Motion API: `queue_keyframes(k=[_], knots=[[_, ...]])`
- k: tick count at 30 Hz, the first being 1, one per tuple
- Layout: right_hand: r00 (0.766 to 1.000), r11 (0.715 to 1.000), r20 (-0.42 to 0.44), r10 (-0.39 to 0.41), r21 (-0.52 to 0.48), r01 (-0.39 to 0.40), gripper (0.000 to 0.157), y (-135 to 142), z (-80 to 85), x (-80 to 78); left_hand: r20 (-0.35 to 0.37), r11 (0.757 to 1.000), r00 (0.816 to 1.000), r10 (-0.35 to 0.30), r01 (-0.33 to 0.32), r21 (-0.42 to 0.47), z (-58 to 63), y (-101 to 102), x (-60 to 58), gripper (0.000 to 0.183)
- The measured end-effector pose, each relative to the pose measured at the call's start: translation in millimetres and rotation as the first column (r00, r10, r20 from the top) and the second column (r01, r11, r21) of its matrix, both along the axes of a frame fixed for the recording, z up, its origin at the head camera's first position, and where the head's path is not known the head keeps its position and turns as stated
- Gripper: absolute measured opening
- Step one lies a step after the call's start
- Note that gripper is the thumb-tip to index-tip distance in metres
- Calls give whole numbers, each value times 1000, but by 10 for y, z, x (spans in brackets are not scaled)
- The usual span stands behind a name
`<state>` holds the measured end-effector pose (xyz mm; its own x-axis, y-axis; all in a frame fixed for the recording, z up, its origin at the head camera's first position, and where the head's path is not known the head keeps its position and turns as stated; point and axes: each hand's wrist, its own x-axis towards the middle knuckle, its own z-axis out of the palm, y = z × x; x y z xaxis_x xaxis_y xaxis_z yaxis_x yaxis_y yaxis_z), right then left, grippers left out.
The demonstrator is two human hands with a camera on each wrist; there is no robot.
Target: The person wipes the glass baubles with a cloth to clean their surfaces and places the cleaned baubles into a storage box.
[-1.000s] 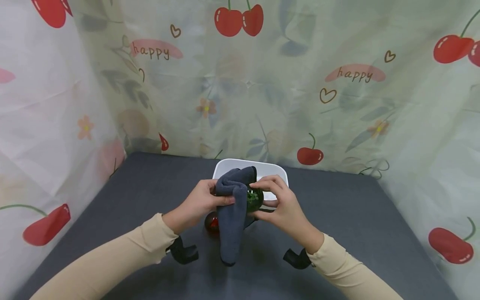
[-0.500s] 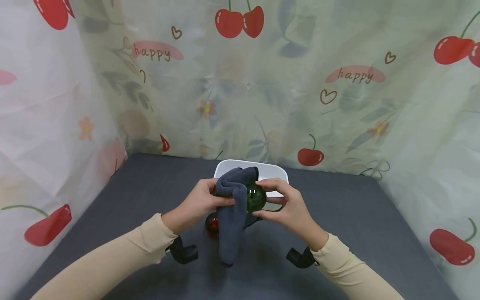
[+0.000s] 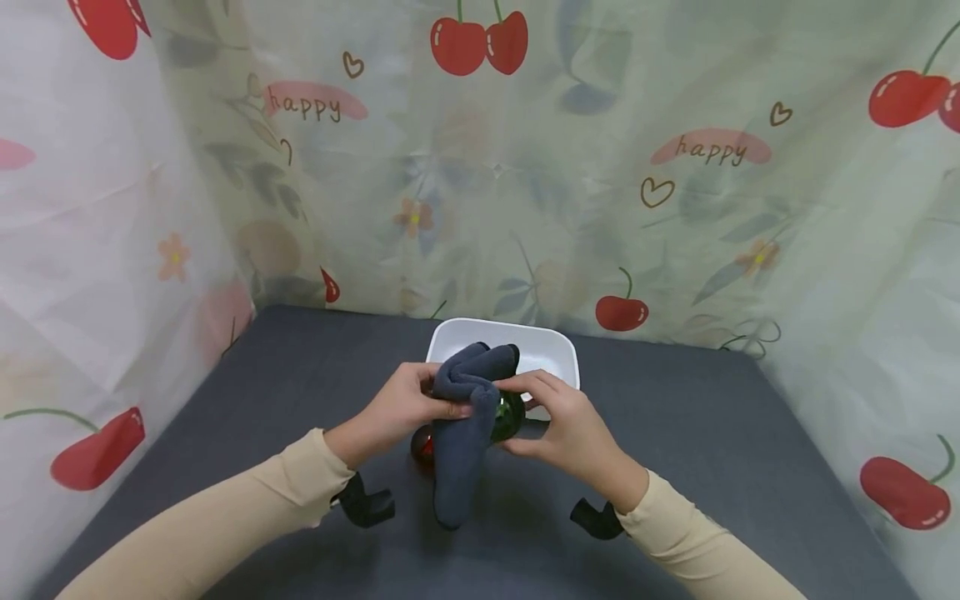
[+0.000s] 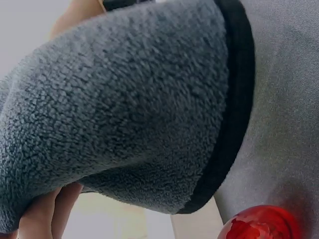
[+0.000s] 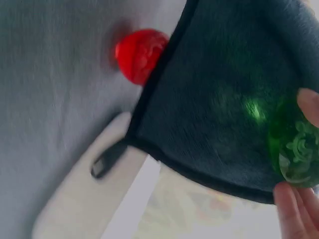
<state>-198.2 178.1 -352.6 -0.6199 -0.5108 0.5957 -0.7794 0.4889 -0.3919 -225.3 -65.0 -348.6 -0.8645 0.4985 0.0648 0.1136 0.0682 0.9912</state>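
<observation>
A dark grey cloth (image 3: 459,471) with black edging hangs from my left hand (image 3: 401,408), pinched between thumb and fingers. My right hand (image 3: 566,425) holds a round green glass ball (image 3: 510,417), thumb below and fingers above. The ball's left side lies against the cloth, which partly hides it. In the right wrist view the green ball (image 5: 297,149) is see-through with a raised swirl pattern, and fingertips grip its edge. Folded plush cloth (image 4: 124,99) fills most of the left wrist view.
A similar red ball (image 3: 422,447) rests on the dark grey tabletop (image 3: 675,450), left of the cloth. A white rectangular tub (image 3: 558,354) stands behind the hands. Printed curtains (image 3: 480,208) surround the table at the back and sides.
The green ball has shifted slightly down and left behind the cloth's edge, with the right hand's fingers moving over it. The cloth tilts a little; the left hand barely moves.
</observation>
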Motion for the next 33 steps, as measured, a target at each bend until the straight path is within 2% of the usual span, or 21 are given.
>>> queue_keyframes(k=[2,6,8,11,15,19,22,25,27,30,33], knots=[[997,998,63,36,-61,-32,66,12,-32,-8,14,1000,1000,-25,24,13,-14,-1,0,35],[970,970,186,153,-217,-112,67,18,-93,-34,53,995,994,-95,93,41,-32,12,8,44],[967,962,184,175,-239,-128,66,15,-98,-46,58,992,992,-113,110,58,-30,21,14,48],[990,982,82,110,-161,-96,64,17,-79,-67,54,993,993,-102,99,63,-15,22,21,47],[998,995,-33,53,-82,-56,65,29,-42,-73,28,997,998,-61,60,41,4,2,7,39],[997,989,24,76,-131,-73,66,39,-24,-54,21,1000,1000,-19,18,20,26,2,-15,37],[982,965,115,148,-234,-118,65,37,-36,-45,22,999,999,-48,48,18,35,29,-20,43],[966,939,163,200,-313,-141,65,31,-52,-47,22,996,997,-78,77,41,39,64,-14,49],[974,946,142,175,-300,-126,63,26,-47,-52,20,997,998,-64,63,51,46,79,-9,49],[995,974,59,76,-219,-62,62,22,-16,-49,28,999,1000,-6,4,51,59,84,-4,41],[1000,989,-5,10,-145,-11,66,25,13,-36,22,999,999,34,-35,41,64,82,-4,34]])
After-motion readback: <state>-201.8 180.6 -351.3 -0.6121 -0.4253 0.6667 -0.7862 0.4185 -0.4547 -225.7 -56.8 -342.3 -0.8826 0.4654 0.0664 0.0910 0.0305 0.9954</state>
